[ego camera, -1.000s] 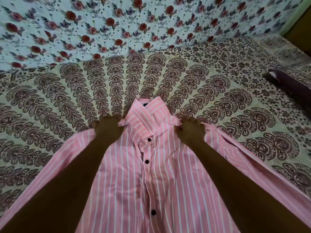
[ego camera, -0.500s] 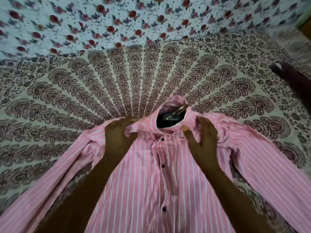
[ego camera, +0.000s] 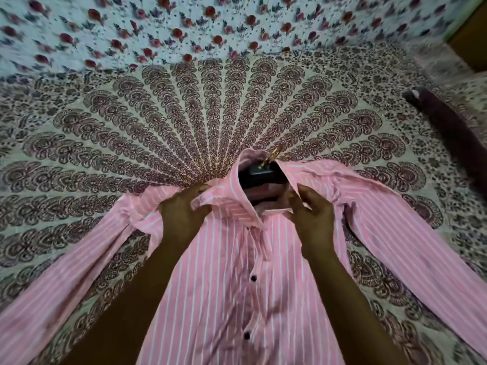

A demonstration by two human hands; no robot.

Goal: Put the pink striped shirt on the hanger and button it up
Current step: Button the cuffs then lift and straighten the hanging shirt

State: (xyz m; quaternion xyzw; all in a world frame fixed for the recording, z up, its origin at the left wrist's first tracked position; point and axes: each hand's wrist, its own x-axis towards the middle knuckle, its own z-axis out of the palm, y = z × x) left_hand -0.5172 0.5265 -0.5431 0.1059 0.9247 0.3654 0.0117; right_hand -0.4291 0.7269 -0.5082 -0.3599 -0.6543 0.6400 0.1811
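Head view first, nearest things first: both forearms come up from the bottom edge over the pink striped shirt [ego camera: 232,280], which lies front-up on the bedspread [ego camera: 105,143] and fills the lower middle of the frame. Two dark buttons [ego camera: 253,278] show on its placket, one above the other. I see the left hand [ego camera: 181,214], left of centre, with fingers curled round the left collar flap [ego camera: 208,200] and the shoulder cloth beside it. My read of the right hand [ego camera: 313,214], right of centre, is that it pinches the edge of the right collar flap (thumb and fingertips close together on the cloth). Sleeves spread out toward the lower left and lower right corners. Between and just beyond the hands the collar stands open, and inside it sits the dark hanger [ego camera: 259,176], its gold hook [ego camera: 272,155] poking out past the collar's far rim. Farther off, a dark roll [ego camera: 453,130] lies at the right edge, and a rose-print sheet [ego camera: 184,25] covers the top of the frame.
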